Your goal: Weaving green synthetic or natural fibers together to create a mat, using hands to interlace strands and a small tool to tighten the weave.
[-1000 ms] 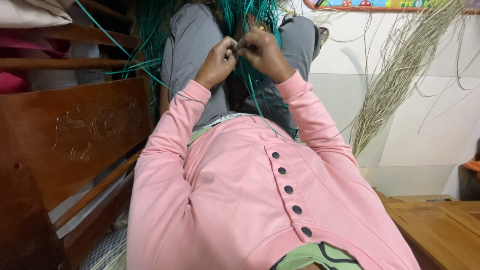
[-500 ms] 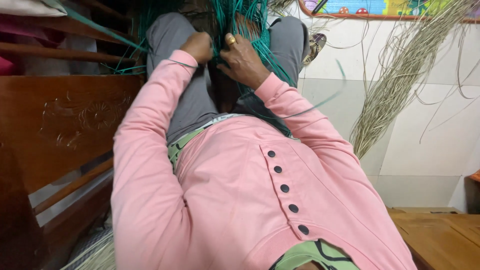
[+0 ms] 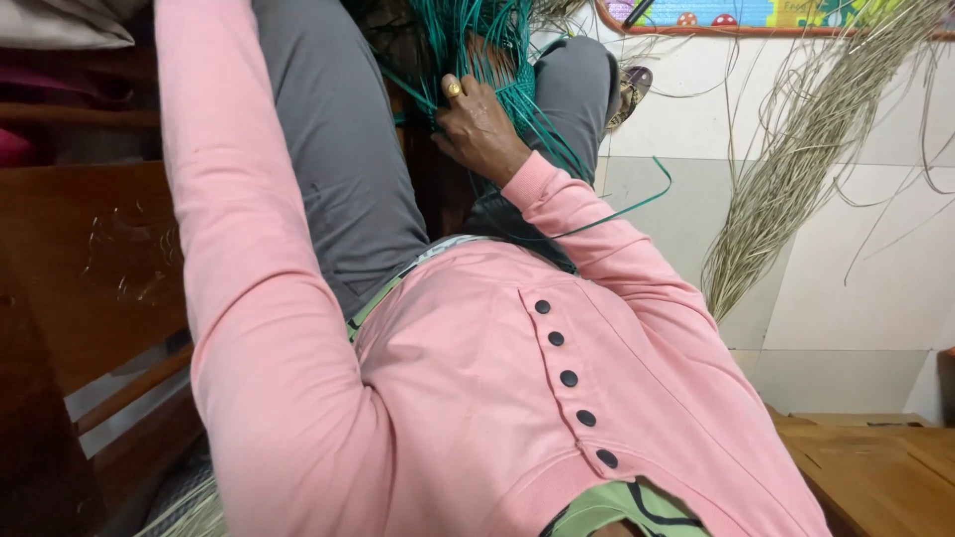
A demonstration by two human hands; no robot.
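Note:
A bunch of thin green strands (image 3: 476, 32) stands between my grey-trousered knees (image 3: 338, 149). My right hand (image 3: 479, 124), with a gold ring on one finger, presses into the base of that bunch, fingers closed around several strands. One loose green strand (image 3: 649, 197) curls away to the right of my forearm. My left arm in its pink sleeve (image 3: 224, 209) stretches straight up along the left knee and leaves the picture at the top edge, so my left hand is out of sight.
A dark carved wooden bed frame (image 3: 80, 268) fills the left side. A sheaf of dry pale reeds (image 3: 786, 169) lies on the white tiles (image 3: 856, 298) at right. A light wooden board (image 3: 880, 467) sits at lower right, a colourful mat edge (image 3: 756, 12) at top.
My left arm has swung up and leftward, carrying the hand out of view. My right hand has stayed at the base of the green strands. The camera has drifted slightly.

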